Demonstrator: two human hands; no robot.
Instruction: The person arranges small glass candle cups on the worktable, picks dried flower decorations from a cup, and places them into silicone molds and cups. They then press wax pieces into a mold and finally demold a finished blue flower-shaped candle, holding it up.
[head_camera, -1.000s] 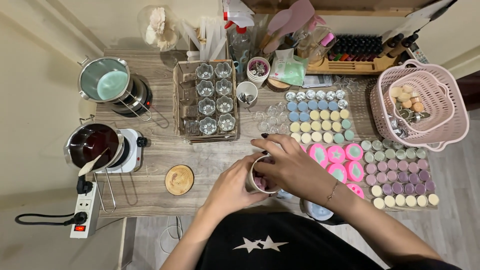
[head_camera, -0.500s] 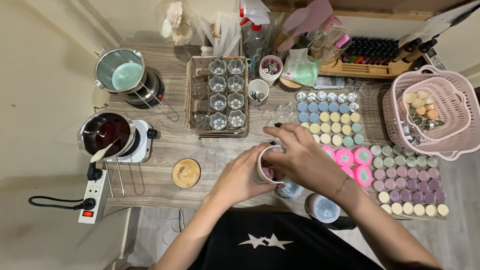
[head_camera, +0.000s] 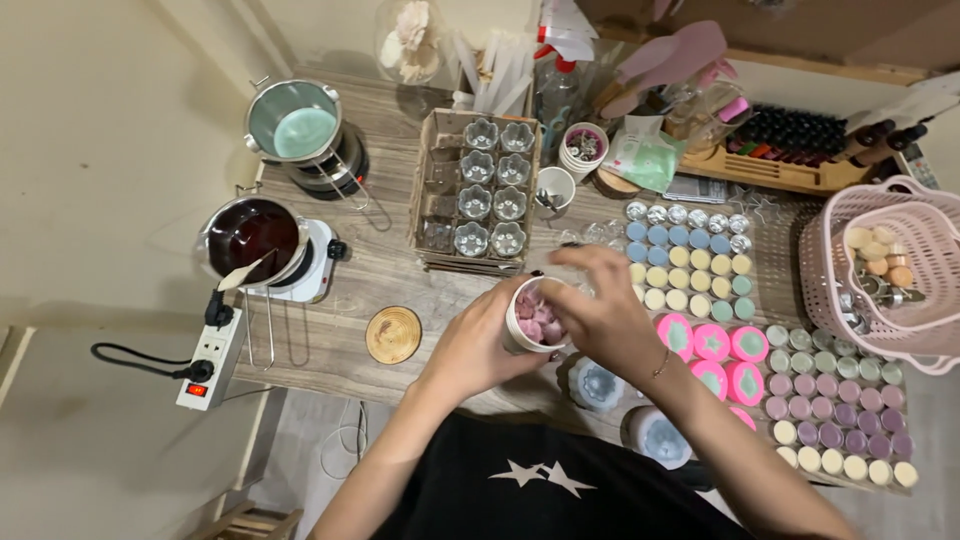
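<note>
My left hand (head_camera: 478, 345) grips a small white cup (head_camera: 522, 318) filled with pink and mauve wax pieces (head_camera: 537, 324), held over the front edge of the wooden table (head_camera: 390, 275). My right hand (head_camera: 600, 305) rests at the cup's rim from the right, fingertips over the pieces. Whether it pinches one piece cannot be told. Just right of my hands lie rows of small round candles in blue, yellow and green (head_camera: 690, 265) and pink flower-shaped moulds (head_camera: 712, 345).
A wooden crate of clear flower-shaped glass cups (head_camera: 478, 195) stands behind my hands. Two pots on small hotplates sit left, one with green wax (head_camera: 296, 130), one dark (head_camera: 252, 235). A round wooden coaster (head_camera: 392, 334), a power strip (head_camera: 212, 355) and a pink basket (head_camera: 885, 265) are nearby.
The view has shifted, so the table sits further right and lower. Both hands stay on the cup; my right fingers have moved over its opening.
</note>
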